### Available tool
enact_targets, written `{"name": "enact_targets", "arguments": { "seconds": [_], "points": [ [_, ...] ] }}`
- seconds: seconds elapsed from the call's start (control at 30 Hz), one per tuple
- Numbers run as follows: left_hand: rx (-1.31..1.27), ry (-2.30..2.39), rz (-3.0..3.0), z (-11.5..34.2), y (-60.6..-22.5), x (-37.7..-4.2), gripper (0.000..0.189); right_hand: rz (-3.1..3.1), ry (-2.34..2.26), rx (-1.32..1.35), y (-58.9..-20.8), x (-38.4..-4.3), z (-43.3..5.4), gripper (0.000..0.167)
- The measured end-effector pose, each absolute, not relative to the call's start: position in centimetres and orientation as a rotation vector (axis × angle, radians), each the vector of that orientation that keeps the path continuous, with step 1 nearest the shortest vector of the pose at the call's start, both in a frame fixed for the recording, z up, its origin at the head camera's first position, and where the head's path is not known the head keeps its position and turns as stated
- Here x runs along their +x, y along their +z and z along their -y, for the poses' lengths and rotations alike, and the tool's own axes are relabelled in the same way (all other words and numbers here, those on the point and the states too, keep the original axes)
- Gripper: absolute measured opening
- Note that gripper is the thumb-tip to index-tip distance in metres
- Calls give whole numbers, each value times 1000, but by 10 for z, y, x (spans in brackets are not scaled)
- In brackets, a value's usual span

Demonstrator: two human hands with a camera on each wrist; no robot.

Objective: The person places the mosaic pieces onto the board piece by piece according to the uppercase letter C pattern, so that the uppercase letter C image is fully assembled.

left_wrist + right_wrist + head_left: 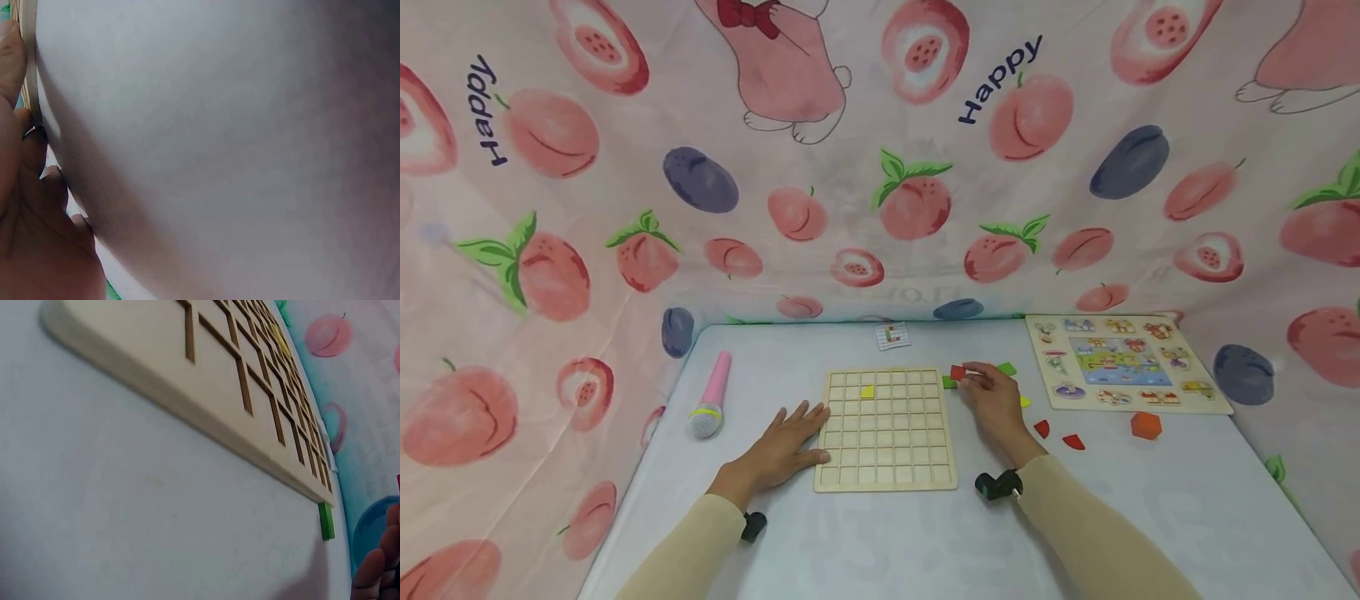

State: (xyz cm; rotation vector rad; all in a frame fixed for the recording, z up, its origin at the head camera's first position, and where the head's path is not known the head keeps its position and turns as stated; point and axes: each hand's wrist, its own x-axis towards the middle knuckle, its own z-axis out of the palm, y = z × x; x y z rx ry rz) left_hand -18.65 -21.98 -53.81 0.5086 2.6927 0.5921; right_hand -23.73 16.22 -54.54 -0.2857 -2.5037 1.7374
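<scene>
A wooden grid board lies flat on the white table, with one yellow piece in a cell of its upper rows. My left hand rests at the board's left edge, fingers spread and straight; in the left wrist view its fingertips meet the board's side. To the right of the board my right hand pinches a small red block between thumb and fingers. Just under that block a green block lies by the board's edge, seen also in the right wrist view as a green block.
Right of my right hand lie another green piece, a yellow piece, red pieces and an orange block. A picture puzzle board is at the back right, a small card behind the grid, a pink microphone at left.
</scene>
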Motion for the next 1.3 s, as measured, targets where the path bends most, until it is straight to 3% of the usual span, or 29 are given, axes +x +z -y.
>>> {"name": "enact_targets", "arguments": {
  "seconds": [0.83,1.3],
  "points": [
    [524,609,-2690,221,-538,-187,85,2520,1884,-91,-529,-259,-87,29],
    [540,599,-2695,222,-538,-188,84,2684,1684,7,-552,-258,-60,23]
  ]
}}
